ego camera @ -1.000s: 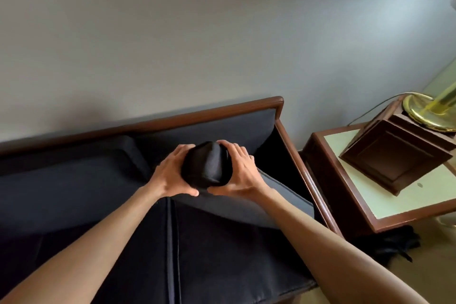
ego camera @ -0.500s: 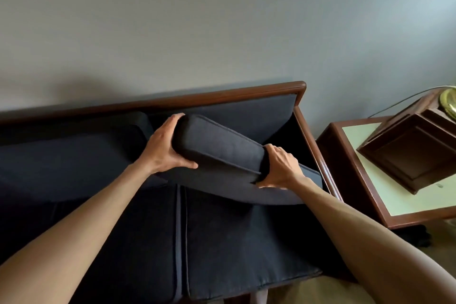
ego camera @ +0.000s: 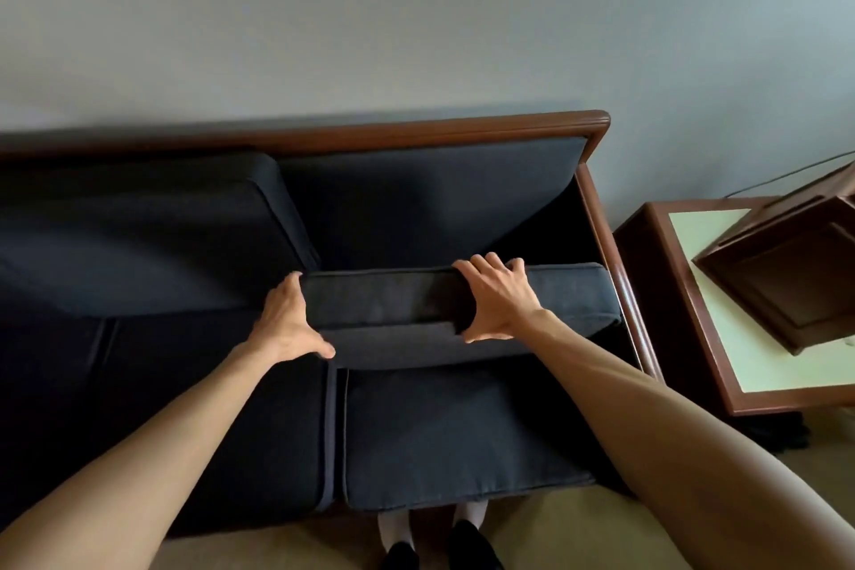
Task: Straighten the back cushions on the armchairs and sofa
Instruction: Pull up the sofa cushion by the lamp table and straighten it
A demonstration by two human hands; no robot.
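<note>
A dark blue sofa with a wooden frame [ego camera: 462,125] stands against the wall. Its right back cushion [ego camera: 393,301] lies tipped forward on the right seat cushion [ego camera: 462,435], away from the backrest panel. My left hand [ego camera: 289,322] grips the cushion's left end. My right hand [ego camera: 497,299] clasps its top edge near the middle, fingers over the far side. The left back cushion [ego camera: 139,231] leans upright against the backrest.
A wooden side table [ego camera: 721,315] with a pale top stands right of the sofa, carrying a dark wooden box [ego camera: 786,273]. A cable runs along the wall behind it. Beige carpet and my feet [ego camera: 430,551] show below the sofa's front edge.
The cushion has swung from end-on in both hands to lying level and lower on the seat. My hands have spread apart along it, and the view has pulled back.
</note>
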